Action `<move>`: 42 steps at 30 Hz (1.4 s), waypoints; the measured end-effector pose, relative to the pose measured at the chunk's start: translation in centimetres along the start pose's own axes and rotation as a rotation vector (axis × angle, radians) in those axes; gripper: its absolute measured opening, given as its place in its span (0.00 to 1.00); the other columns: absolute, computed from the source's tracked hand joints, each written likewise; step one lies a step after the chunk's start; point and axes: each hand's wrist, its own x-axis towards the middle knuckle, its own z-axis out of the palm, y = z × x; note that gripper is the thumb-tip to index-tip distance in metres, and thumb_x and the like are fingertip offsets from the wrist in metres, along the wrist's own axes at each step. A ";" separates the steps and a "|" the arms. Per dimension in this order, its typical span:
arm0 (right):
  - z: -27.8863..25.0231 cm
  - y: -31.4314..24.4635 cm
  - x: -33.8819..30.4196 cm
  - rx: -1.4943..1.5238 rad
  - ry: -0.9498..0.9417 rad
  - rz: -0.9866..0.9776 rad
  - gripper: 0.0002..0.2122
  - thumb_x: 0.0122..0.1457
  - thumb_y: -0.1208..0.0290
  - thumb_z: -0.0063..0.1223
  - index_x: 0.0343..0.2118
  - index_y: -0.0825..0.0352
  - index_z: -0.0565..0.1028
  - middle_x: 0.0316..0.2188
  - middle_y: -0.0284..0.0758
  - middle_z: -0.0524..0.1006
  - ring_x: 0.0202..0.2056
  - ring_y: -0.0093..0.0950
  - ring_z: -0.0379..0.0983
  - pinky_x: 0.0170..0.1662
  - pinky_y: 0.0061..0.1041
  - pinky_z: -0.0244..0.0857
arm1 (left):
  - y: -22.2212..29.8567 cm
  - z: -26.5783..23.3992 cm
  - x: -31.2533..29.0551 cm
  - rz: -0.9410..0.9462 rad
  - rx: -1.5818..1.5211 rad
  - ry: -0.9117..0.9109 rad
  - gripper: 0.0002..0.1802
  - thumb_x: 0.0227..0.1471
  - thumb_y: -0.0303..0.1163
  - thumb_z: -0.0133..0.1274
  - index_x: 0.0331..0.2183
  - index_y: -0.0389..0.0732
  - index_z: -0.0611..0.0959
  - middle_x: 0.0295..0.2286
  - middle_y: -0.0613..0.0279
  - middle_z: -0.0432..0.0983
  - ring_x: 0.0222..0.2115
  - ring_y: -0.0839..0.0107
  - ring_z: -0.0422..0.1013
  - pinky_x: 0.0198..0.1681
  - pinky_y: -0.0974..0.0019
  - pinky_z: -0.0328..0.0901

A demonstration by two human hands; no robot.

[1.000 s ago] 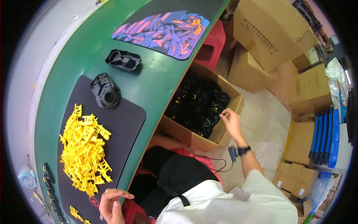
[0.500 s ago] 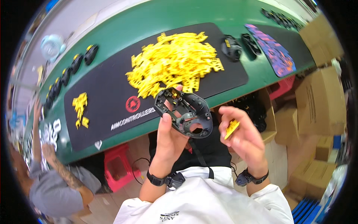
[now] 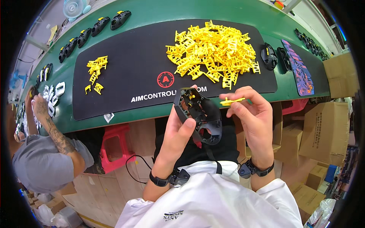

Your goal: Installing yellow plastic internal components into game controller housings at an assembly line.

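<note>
My left hand (image 3: 175,137) is closed around a hollow black computer mouse shell (image 3: 216,121), tilted so its inside shows. A small yellow part sits inside the shell near its far end. My right hand (image 3: 255,114), just right of the shell, pinches a small yellow plastic piece (image 3: 232,102) between thumb and fingers. The piece points toward the shell and is apart from it. Beyond my hands, a big heap of similar yellow plastic pieces (image 3: 216,53) lies on a black desk mat (image 3: 125,87). A few more yellow pieces (image 3: 97,65) lie at the mat's left.
Black mouse shells with yellow parts (image 3: 99,26) line the table's (image 3: 148,9) far left; others (image 3: 269,57) stand right of the heap, near a purple patterned mat (image 3: 298,68). A co-worker (image 3: 49,159) sits at left by a pink stool (image 3: 114,146). Cardboard boxes (image 3: 323,127) are stacked at right.
My right hand has turned the yellow piece level and raised it toward the shell. The shell is tilted more steeply in my left hand. The whole view has shifted.
</note>
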 end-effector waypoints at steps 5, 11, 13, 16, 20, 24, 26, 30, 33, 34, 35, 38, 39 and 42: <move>1.1 -0.1 0.5 -0.006 0.024 0.040 0.06 0.60 0.82 0.57 0.40 0.72 0.76 0.40 0.33 0.76 0.39 0.19 0.74 0.43 0.19 0.69 | 0.1 -1.2 0.2 0.043 -0.084 -0.066 0.46 0.57 0.44 0.59 0.66 0.34 0.54 0.52 0.57 0.69 0.54 0.69 0.67 0.59 0.62 0.61; 2.5 -0.2 1.3 -0.041 -0.114 0.036 0.06 0.59 0.82 0.57 0.39 0.70 0.75 0.29 0.30 0.77 0.30 0.16 0.75 0.29 0.13 0.63 | 1.3 -1.6 -0.4 0.107 -0.048 -0.029 0.46 0.57 0.43 0.59 0.66 0.35 0.55 0.52 0.57 0.69 0.53 0.68 0.68 0.57 0.64 0.63; 3.6 -0.5 1.4 0.083 -0.122 0.145 0.06 0.60 0.82 0.56 0.40 0.70 0.74 0.27 0.32 0.77 0.24 0.17 0.73 0.24 0.13 0.61 | 1.3 -2.0 -0.4 0.123 -0.038 -0.016 0.46 0.56 0.42 0.60 0.66 0.36 0.55 0.51 0.57 0.69 0.52 0.69 0.69 0.56 0.64 0.64; 2.1 0.3 1.9 0.200 -0.250 0.180 0.07 0.60 0.82 0.55 0.41 0.70 0.74 0.29 0.33 0.78 0.28 0.19 0.76 0.24 0.15 0.62 | 1.1 -2.0 -0.4 0.124 -0.019 -0.017 0.45 0.56 0.39 0.61 0.65 0.36 0.55 0.51 0.57 0.69 0.52 0.69 0.69 0.56 0.64 0.65; 2.1 -0.4 1.8 0.076 -0.147 0.112 0.09 0.59 0.83 0.57 0.42 0.71 0.74 0.33 0.35 0.79 0.34 0.20 0.78 0.32 0.17 0.69 | -0.1 -1.8 -0.3 0.181 -0.039 -0.017 0.46 0.54 0.34 0.63 0.65 0.36 0.54 0.52 0.57 0.68 0.52 0.69 0.69 0.56 0.64 0.65; 1.7 0.2 1.8 -0.326 -0.142 -0.057 0.07 0.54 0.84 0.62 0.36 0.70 0.79 0.32 0.33 0.79 0.33 0.19 0.77 0.32 0.17 0.70 | -0.6 -1.5 -0.4 0.128 -0.009 -0.022 0.51 0.49 0.32 0.68 0.65 0.37 0.54 0.57 0.58 0.61 0.55 0.69 0.65 0.58 0.63 0.64; 1.8 0.1 1.9 -0.440 -0.137 -0.120 0.07 0.52 0.84 0.63 0.34 0.69 0.80 0.32 0.33 0.79 0.32 0.18 0.77 0.28 0.16 0.68 | -0.6 -1.0 -0.2 0.054 -0.016 -0.022 0.55 0.45 0.32 0.72 0.65 0.38 0.53 0.62 0.58 0.53 0.58 0.69 0.61 0.59 0.62 0.63; 2.2 0.1 1.5 -0.522 -0.016 -0.146 0.08 0.50 0.83 0.65 0.34 0.67 0.81 0.29 0.32 0.78 0.25 0.18 0.75 0.21 0.15 0.62 | -1.2 -0.2 0.2 0.112 0.047 -0.026 0.58 0.42 0.31 0.73 0.65 0.40 0.52 0.64 0.57 0.49 0.59 0.68 0.60 0.60 0.63 0.62; 2.4 0.3 1.3 -0.541 0.054 -0.230 0.09 0.50 0.82 0.66 0.34 0.67 0.81 0.28 0.31 0.78 0.23 0.17 0.73 0.19 0.16 0.59 | -1.5 -0.1 0.2 0.152 0.126 -0.038 0.58 0.42 0.31 0.73 0.66 0.41 0.52 0.64 0.56 0.50 0.59 0.68 0.59 0.61 0.62 0.61; 2.5 0.3 1.3 -0.555 0.091 -0.267 0.09 0.49 0.82 0.66 0.34 0.66 0.81 0.28 0.31 0.78 0.22 0.16 0.72 0.19 0.16 0.59 | -1.5 -0.1 0.2 0.154 0.128 -0.038 0.58 0.42 0.31 0.73 0.66 0.41 0.52 0.64 0.56 0.50 0.59 0.68 0.59 0.61 0.62 0.61; 2.5 0.4 1.2 -0.553 0.090 -0.269 0.09 0.49 0.82 0.66 0.34 0.66 0.81 0.28 0.31 0.78 0.22 0.16 0.72 0.19 0.16 0.59 | -1.5 -0.2 0.1 0.161 0.137 -0.044 0.58 0.42 0.32 0.73 0.65 0.41 0.52 0.64 0.56 0.50 0.59 0.68 0.60 0.61 0.62 0.60; 2.4 0.3 1.1 -0.672 0.068 -0.310 0.09 0.48 0.83 0.66 0.33 0.67 0.82 0.28 0.32 0.76 0.22 0.20 0.70 0.21 0.20 0.61 | -1.1 0.2 0.2 0.157 0.115 -0.048 0.58 0.43 0.33 0.73 0.66 0.41 0.52 0.63 0.57 0.51 0.58 0.68 0.61 0.61 0.63 0.60; 2.4 0.5 1.1 -0.673 0.069 -0.315 0.09 0.48 0.83 0.66 0.33 0.67 0.82 0.28 0.32 0.76 0.22 0.20 0.70 0.21 0.20 0.61 | -0.9 0.5 0.2 0.141 0.084 -0.047 0.59 0.44 0.35 0.72 0.66 0.40 0.51 0.63 0.57 0.51 0.58 0.69 0.61 0.60 0.63 0.60; 2.5 0.9 0.9 -0.847 0.046 -0.625 0.12 0.46 0.84 0.66 0.35 0.66 0.82 0.30 0.33 0.75 0.28 0.31 0.72 0.30 0.26 0.68 | -0.7 0.1 0.2 0.127 0.159 -0.120 0.57 0.52 0.42 0.67 0.68 0.40 0.47 0.62 0.58 0.53 0.58 0.70 0.61 0.60 0.64 0.60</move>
